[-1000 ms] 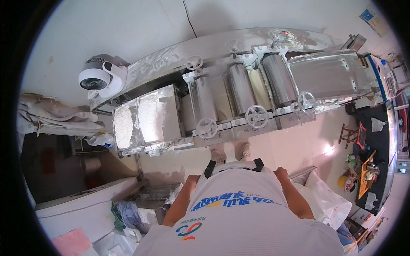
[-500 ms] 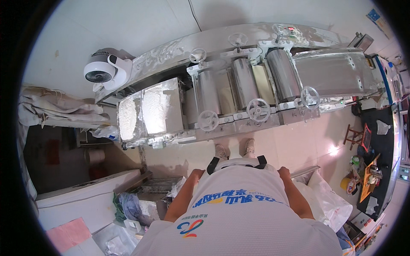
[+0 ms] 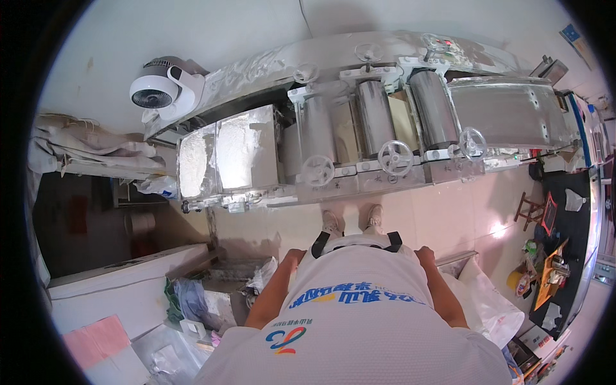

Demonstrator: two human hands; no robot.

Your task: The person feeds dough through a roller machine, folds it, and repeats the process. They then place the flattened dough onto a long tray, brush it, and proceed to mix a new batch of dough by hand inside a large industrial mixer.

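Observation:
Both arms hang beside the hips of the white T-shirt I wear. My left hand [image 3: 294, 256] is at the left hip and my right hand [image 3: 424, 255] at the right, their fingers mostly hidden. Beyond my feet stands a long steel machine with three rollers [image 3: 374, 119] and handwheels [image 3: 394, 156]. A pale yellow sheet [image 3: 402, 127] shows between the middle and right rollers. At the machine's left end, flat steel trays [image 3: 269, 154] carry white powder [image 3: 234, 144]. A wide steel belt or plate [image 3: 504, 109] lies at the right end.
A white fan [image 3: 154, 93] is at the back left, above draped cloths [image 3: 96, 144]. White sacks [image 3: 484, 308] lie right of me, near a black counter [image 3: 558, 212] and wooden stool [image 3: 529, 208]. Cluttered bins [image 3: 218, 301] and a pink sheet [image 3: 96, 340] are behind me on the left.
The view has shifted slightly, so the machine now appears higher and further right in the picture. My arms stay hanging at my sides, and nothing on the machine has visibly moved.

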